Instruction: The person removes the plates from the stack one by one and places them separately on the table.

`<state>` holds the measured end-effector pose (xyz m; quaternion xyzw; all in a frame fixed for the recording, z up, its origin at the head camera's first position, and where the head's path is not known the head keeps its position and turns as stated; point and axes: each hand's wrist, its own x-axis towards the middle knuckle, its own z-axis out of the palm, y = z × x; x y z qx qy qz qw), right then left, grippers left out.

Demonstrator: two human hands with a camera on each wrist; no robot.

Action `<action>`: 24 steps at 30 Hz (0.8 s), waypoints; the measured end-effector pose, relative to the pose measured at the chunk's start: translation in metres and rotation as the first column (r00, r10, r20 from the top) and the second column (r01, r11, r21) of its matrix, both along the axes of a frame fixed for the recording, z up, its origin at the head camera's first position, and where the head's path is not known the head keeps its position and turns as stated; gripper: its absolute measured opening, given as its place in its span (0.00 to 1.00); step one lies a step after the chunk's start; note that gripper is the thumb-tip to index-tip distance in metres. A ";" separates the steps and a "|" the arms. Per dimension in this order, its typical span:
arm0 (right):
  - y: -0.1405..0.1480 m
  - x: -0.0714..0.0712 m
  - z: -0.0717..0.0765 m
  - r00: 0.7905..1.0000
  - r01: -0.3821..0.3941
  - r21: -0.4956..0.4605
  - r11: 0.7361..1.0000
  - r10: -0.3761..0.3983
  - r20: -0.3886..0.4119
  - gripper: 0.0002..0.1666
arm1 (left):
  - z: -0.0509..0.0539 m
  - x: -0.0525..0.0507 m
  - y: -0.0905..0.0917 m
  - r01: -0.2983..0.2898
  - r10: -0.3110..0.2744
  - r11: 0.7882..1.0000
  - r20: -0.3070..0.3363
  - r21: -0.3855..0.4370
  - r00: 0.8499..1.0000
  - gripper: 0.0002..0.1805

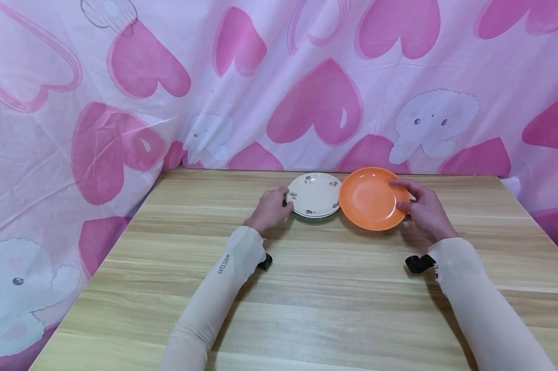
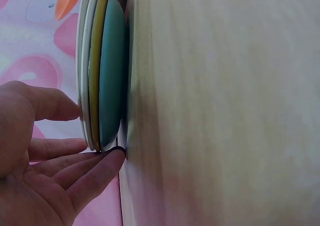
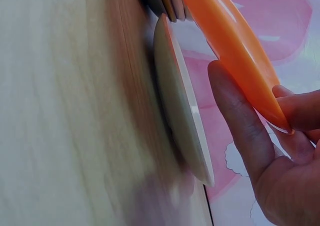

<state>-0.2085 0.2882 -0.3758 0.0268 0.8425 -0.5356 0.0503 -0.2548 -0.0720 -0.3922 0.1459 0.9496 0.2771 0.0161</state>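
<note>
A stack of plates point(image 1: 313, 195) lies near the table's back edge, a white plate with small dark and orange prints on top. From the side, two white plates point(image 2: 85, 70), a mustard-yellow plate point(image 2: 96, 80) and a teal plate point(image 2: 112, 75) show. My left hand point(image 1: 272, 208) grips the stack's left rim, thumb and fingertips against the edges. My right hand point(image 1: 425, 208) pinches the right rim of an orange plate point(image 1: 369, 198), which is tilted and raised off the table. Beneath it, a pale plate point(image 3: 182, 105) rests on the table, hidden in the head view.
The wood-grain table point(image 1: 307, 299) reaches back to a pink cloth point(image 1: 316, 103) printed with hearts and white animals. A black wrist mount point(image 1: 420, 264) sticks out inward from the right sleeve, and a smaller black one point(image 1: 265, 262) from the left.
</note>
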 end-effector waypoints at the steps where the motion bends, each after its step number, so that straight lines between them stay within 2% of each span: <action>1: 0.000 0.000 0.000 1.000 0.000 0.003 1.000 0.000 -0.001 0.37 | 0.000 0.000 0.000 0.000 0.000 1.000 -0.001 0.000 1.000 0.09; 9: 0.004 0.003 -0.003 1.000 -0.003 0.007 1.000 0.003 -0.028 0.38 | 0.000 0.000 0.000 -0.006 0.006 1.000 0.000 -0.006 1.000 0.10; 20: 0.007 0.004 -0.006 1.000 -0.005 0.037 0.999 0.005 -0.009 0.37 | -0.002 0.000 0.000 -0.002 0.001 1.000 -0.021 -0.021 1.000 0.08; 24: 0.009 0.004 -0.007 1.000 -0.012 0.064 0.998 0.013 -0.015 0.37 | 0.000 0.000 0.000 -0.004 0.004 1.000 -0.008 -0.013 1.000 0.08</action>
